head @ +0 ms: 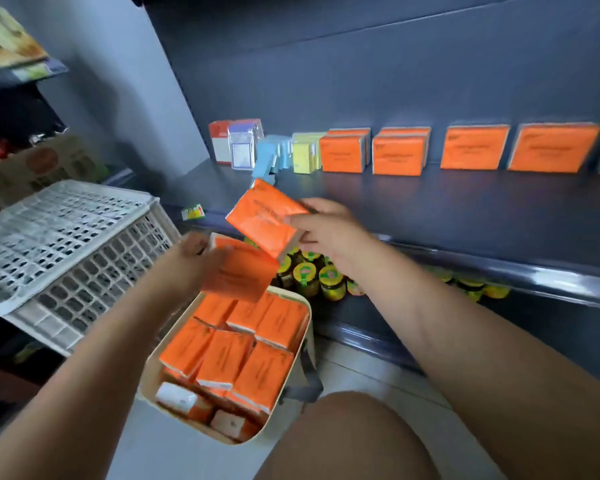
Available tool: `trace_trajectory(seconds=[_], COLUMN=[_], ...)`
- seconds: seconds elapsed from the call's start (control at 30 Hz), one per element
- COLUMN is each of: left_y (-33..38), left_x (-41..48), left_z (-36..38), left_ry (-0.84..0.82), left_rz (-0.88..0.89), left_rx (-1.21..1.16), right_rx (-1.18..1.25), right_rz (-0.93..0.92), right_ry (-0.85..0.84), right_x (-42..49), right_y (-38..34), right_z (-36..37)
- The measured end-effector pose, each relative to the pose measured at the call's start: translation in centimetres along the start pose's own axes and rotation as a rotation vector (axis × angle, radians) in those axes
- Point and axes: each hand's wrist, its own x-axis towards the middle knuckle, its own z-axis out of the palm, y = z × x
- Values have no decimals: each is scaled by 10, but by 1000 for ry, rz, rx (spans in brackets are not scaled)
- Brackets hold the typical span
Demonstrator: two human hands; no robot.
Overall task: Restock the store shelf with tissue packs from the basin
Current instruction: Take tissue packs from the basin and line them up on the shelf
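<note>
Packs (264, 220) two: one in left hand (194, 258); one in right hand (326, 230)

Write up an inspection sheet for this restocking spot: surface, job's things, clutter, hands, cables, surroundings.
Surface: dark shelf, front bare, goods standing along the back.
Job's things: basin on the floor, packed with orange tissue packs; shelved orange packs stand in a row.
Clutter: blue and yellow small packs near the shelf's left end.
Hands: left hand holds a lower pack over the basin; right hand holds a raised pack near the shelf edge.
Cables: nothing seen.
Surroundings: white lattice crate at left; jars on the shelf below.
</note>
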Motion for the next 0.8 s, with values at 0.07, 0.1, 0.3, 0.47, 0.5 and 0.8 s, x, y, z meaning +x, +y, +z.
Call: trace_trajectory(seconds=[0.07, 0.1, 0.3, 0.47, 0.5, 0.8], left_y=[19, 28, 96, 141, 146, 141], left_x=[8, 14, 38, 43, 43, 64], left_z=[15, 23, 71, 110, 120, 171], left_ry=[-46, -44, -81, -130, -149, -104], left_rz=[-40, -66, -295, -326, -310, -304], left_rx=[-19, -8, -209, -425, -462, -557], right_rx=[-9, -15, -71, -316, -361, -379], right_rz=[3, -7, -113, -171, -179, -212], right_ry=[54, 81, 291, 374, 377, 569], right_x=[2, 3, 4, -8, -11, -9], right_y=[-30, -46, -119, -143, -145, -123], right_z=[-17, -27, -98, -160, -173, -258])
